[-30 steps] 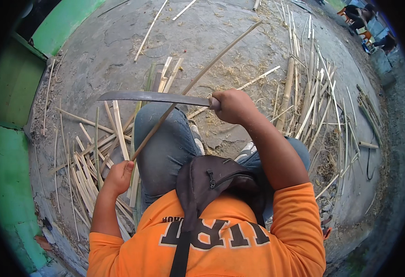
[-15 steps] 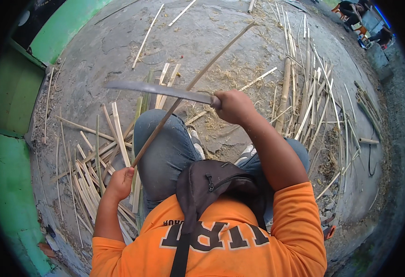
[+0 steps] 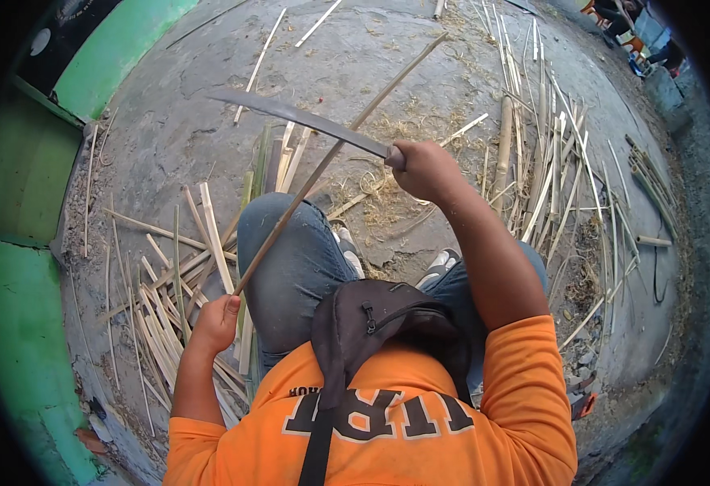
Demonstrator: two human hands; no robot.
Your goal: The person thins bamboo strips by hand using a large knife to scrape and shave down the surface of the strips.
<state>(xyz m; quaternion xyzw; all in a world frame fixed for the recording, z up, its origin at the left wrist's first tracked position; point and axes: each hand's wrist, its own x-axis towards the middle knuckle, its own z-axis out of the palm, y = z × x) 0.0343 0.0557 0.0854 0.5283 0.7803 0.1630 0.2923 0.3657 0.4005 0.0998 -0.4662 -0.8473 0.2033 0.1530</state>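
Note:
My left hand (image 3: 215, 324) is closed round the lower end of a long bamboo strip (image 3: 298, 198), which slants up and away to the right past my left knee. In my right hand (image 3: 428, 172) is the wooden handle of a machete (image 3: 314, 121). Its long grey blade points to the left and crosses the strip above the knee; whether the edge touches the strip I cannot tell.
Cut bamboo strips (image 3: 156, 320) lie in a pile by my left leg. A larger heap of strips and poles (image 3: 553, 174) spreads over the concrete at the right. Shavings (image 3: 403, 130) litter the ground ahead. A green wall (image 3: 14, 324) stands at the left; people (image 3: 614, 20) are at the far right.
My right hand has shifted slightly to the right, and the blade's tip has risen, so the machete tilts more. The left hand and the strip have hardly moved.

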